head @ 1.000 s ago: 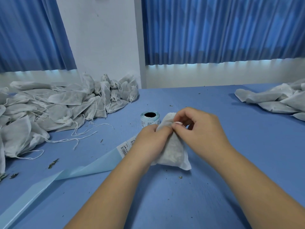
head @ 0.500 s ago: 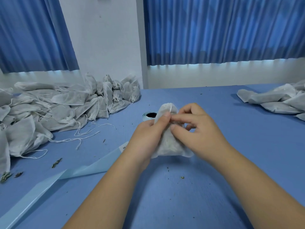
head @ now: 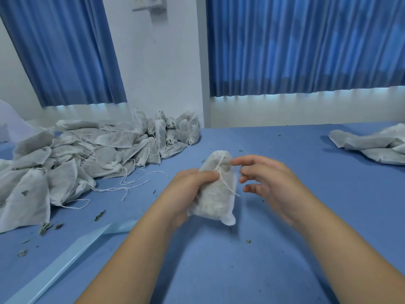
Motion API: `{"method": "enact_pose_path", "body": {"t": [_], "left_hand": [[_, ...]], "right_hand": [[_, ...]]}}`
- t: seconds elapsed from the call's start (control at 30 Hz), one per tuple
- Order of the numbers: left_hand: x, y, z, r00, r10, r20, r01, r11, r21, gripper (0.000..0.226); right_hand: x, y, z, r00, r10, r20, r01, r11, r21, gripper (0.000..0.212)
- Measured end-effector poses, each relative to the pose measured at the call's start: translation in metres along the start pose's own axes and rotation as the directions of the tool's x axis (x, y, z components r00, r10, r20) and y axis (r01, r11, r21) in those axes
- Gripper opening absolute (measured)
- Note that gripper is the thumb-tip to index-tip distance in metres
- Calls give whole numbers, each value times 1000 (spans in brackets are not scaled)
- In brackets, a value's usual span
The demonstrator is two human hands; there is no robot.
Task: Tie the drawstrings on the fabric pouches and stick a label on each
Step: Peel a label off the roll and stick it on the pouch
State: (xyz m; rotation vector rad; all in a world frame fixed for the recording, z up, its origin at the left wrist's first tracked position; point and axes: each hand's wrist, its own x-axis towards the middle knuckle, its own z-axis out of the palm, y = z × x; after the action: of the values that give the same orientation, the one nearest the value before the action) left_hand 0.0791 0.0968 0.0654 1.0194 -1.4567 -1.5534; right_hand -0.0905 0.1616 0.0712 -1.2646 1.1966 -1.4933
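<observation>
A filled white fabric pouch [head: 213,200] stands upright above the blue table, its neck gathered. My left hand [head: 189,189] grips it round the middle from the left, thumb near the knot. A thin white drawstring [head: 225,183] hangs down the pouch's front with a loose end. My right hand [head: 266,183] hovers just right of the pouch with fingers spread and relaxed; its forefinger tip reaches towards the pouch's top, and I cannot tell whether it touches. The label roll is hidden behind the pouch.
A big heap of white pouches [head: 87,159] with trailing strings covers the table's left. Flat white fabric pieces [head: 370,144] lie at the far right. A pale blue backing strip [head: 72,257] runs across the near left. Dried herb crumbs dot the blue table [head: 295,154].
The pouch has been lifted upright and its neck is gathered. My right hand has let go of the string and opened, moving slightly right. The label roll has gone out of sight behind the pouch.
</observation>
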Motion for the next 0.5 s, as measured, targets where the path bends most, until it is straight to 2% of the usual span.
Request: {"method": "enact_pose_path", "body": {"t": [0.07,0.17,0.27,0.33,0.4,0.5], "left_hand": [[-5,0,-14,991,-33,-130,29,999,-38,30],[-18,-6,-42,962,-67,-265,55,997,-53,33],[-36,-16,-63,927,-60,-371,63,998,-6,20],[-46,-23,-69,910,-44,-413,68,997,44,19],[-53,-29,-71,905,-24,-424,64,995,80,21],[-57,-34,-72,902,3,-432,60,989,132,23]], "right_hand": [[1,2,2,1000,2,-15,-3,999,-34,22],[2,11,12,999,25,-21,-29,982,-185,21],[3,29,25,1000,-2,-25,-9,910,-414,22],[4,41,32,999,-45,12,44,838,-544,23],[6,49,40,997,-40,67,72,798,-599,26],[11,54,55,984,-1,177,119,739,-663,44]]}}
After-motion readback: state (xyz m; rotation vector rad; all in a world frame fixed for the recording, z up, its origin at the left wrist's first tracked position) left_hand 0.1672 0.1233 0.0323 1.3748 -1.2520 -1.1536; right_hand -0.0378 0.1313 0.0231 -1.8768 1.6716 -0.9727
